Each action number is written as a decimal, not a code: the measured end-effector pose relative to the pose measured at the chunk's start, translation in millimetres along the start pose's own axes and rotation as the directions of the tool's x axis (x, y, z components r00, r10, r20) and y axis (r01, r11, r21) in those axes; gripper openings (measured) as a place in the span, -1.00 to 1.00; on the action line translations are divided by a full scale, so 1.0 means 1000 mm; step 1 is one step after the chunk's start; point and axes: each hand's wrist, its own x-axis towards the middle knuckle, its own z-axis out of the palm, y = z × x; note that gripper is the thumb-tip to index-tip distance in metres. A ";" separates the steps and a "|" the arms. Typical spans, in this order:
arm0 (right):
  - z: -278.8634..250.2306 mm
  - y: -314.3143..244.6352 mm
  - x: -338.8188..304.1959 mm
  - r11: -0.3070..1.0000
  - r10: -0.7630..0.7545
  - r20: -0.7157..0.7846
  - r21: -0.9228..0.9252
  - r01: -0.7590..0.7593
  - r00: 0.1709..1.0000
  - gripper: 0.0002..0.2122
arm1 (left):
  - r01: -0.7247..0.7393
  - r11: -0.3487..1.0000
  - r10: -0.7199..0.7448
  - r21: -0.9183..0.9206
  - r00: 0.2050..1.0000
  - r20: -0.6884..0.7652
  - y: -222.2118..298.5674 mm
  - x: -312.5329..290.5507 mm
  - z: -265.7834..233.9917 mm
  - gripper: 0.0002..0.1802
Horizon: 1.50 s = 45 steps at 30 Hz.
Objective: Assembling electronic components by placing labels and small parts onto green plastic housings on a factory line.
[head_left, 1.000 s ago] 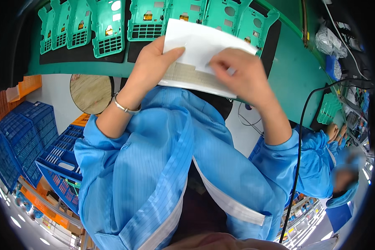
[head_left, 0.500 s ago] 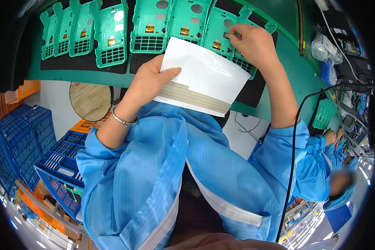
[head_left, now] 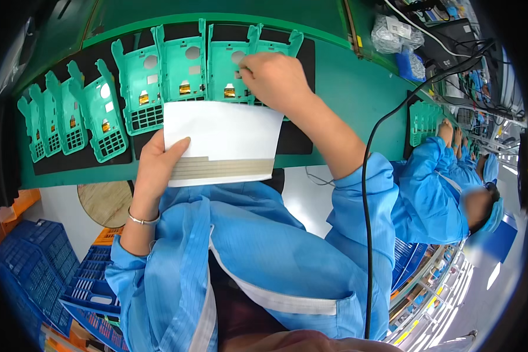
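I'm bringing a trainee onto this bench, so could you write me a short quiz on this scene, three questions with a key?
1. Fill in the colour: the right hand is at the row of ____ plastic housings.

2. Multiple choice: near which side, as pictured, does the left hand grip the white sheet?
A. Right
B. Left
C. Top

3. True or false: the bracelet is worn on the right wrist.

Key:
1. Green
2. B
3. False
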 end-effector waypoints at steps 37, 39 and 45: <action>0.003 -0.051 0.036 0.964 -0.018 0.093 0.266 -0.007 0.995 -0.91 | -0.028 0.999 0.031 0.040 0.996 -0.088 0.003 -0.006 -0.024 -0.66; 0.010 -0.046 0.044 0.987 -0.044 0.080 0.160 0.031 0.996 -0.90 | -0.023 0.999 0.027 0.041 0.995 -0.093 0.003 -0.006 -0.025 -0.66; 0.015 -0.043 0.057 0.979 -0.164 0.121 -0.103 0.177 0.979 -0.91 | -0.051 0.999 0.051 0.003 0.996 -0.075 0.000 -0.005 -0.027 -0.66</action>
